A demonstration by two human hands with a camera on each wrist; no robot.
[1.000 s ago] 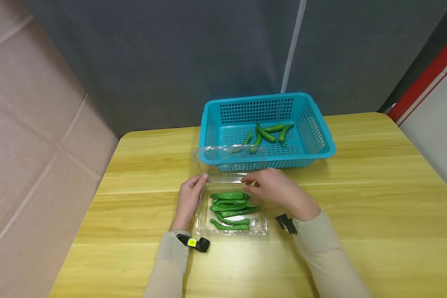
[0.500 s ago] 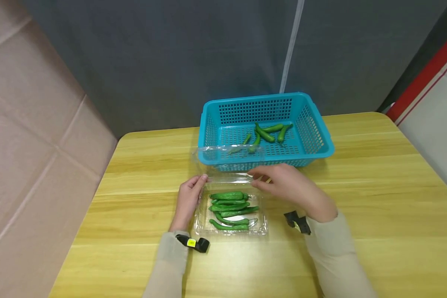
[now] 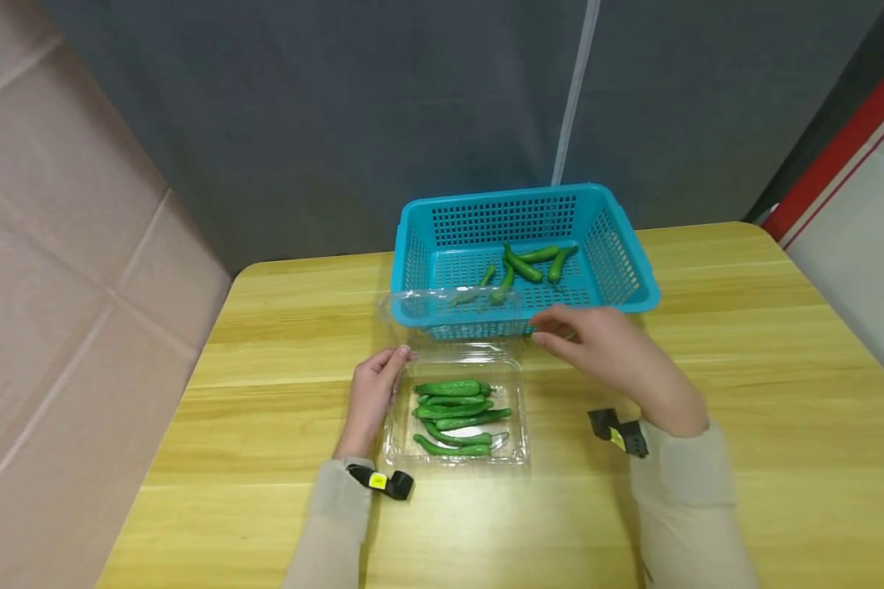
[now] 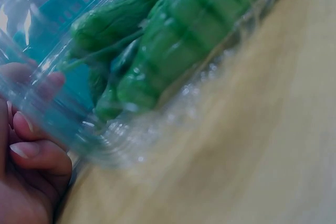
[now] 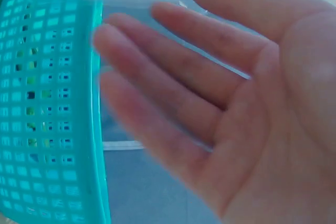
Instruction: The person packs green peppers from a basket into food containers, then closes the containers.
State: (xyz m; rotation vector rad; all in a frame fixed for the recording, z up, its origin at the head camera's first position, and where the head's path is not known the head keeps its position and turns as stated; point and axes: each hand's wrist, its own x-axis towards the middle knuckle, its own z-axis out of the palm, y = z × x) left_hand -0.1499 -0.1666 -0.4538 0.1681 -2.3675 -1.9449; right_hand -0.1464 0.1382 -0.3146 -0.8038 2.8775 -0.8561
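Observation:
A clear plastic clamshell box (image 3: pixel 519 421) lies on the table, its lid (image 3: pixel 457 327) raised at the back, with several green chili peppers (image 3: pixel 453 409) in the bottom half. At the back left corner my left hand (image 3: pixel 372 397) pinches the box's edge; the left wrist view shows its fingers (image 4: pixel 39 156) at the clear wall. My right hand (image 3: pixel 597 348) is in the air right of the lid, before the front of the blue basket (image 3: pixel 637 298). Its fingers (image 5: pixel 157 98) are loosely extended and hold nothing in the right wrist view.
Inside the basket, behind the box, several more green peppers (image 3: pixel 526 266) lie on the perforated floor. The raised lid overlaps the basket's front left in the head view. A dark grey curtain (image 3: pixel 383 123) hangs behind the wooden table (image 3: pixel 287 327).
My right hand has moved away from the box, to the right and toward the basket. The left hand stays at the box corner, and the peppers lie as before.

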